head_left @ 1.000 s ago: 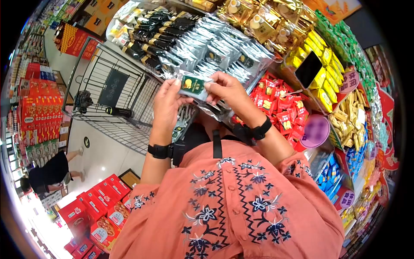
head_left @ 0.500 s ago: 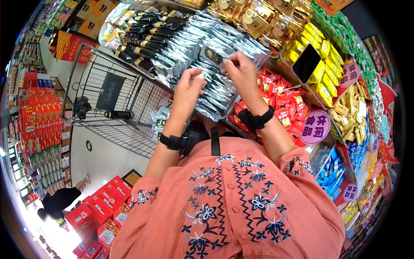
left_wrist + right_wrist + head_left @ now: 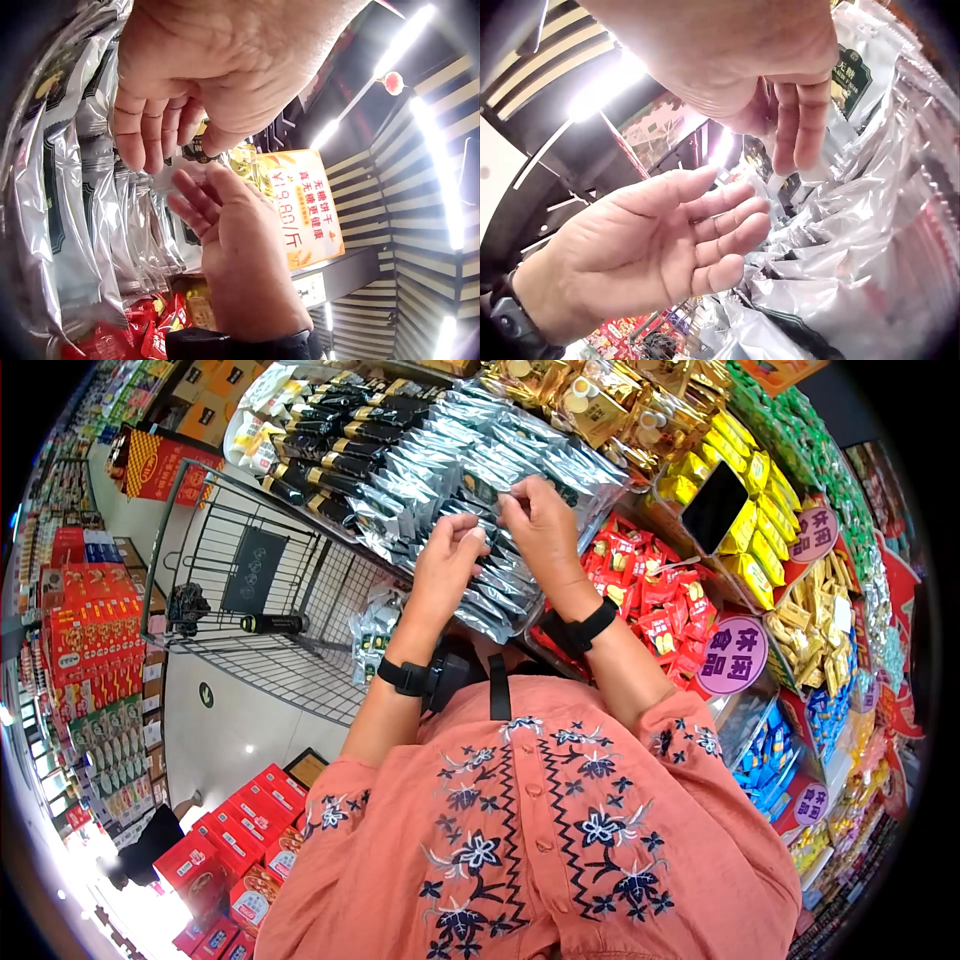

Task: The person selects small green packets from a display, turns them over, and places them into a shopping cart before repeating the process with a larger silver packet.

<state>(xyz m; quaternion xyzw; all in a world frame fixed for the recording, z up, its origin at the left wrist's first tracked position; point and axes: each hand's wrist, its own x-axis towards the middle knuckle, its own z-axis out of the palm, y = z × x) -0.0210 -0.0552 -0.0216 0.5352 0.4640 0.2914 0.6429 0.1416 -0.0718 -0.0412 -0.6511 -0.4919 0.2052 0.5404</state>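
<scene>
Silver packets with dark green labels (image 3: pixel 500 450) stand in dense rows under the hands. My left hand (image 3: pixel 440 575) hovers over their near side, its fingers loosely bent; in the right wrist view the palm of that hand (image 3: pixel 637 244) faces up with nothing in it. To its right, my right hand (image 3: pixel 545 530) reaches among the packets. In the left wrist view the right hand (image 3: pixel 244 247) has loosely extended fingers beside a packet's clear edge; whether they touch it is hard to tell. One labelled packet (image 3: pixel 849 81) lies beyond the right fingers in the right wrist view.
A wire shopping cart (image 3: pixel 300 575) stands at the left, a dark bottle (image 3: pixel 272 624) in it. Red packets (image 3: pixel 640 580), yellow packets (image 3: pixel 755 525) and a black phone-like screen (image 3: pixel 715 507) are at the right. Red boxes (image 3: pixel 245 820) are stacked at lower left.
The green-labelled packet that both hands held a second ago is out of them. Both hands have moved forward over the rows, and the right hand has since shifted slightly left.
</scene>
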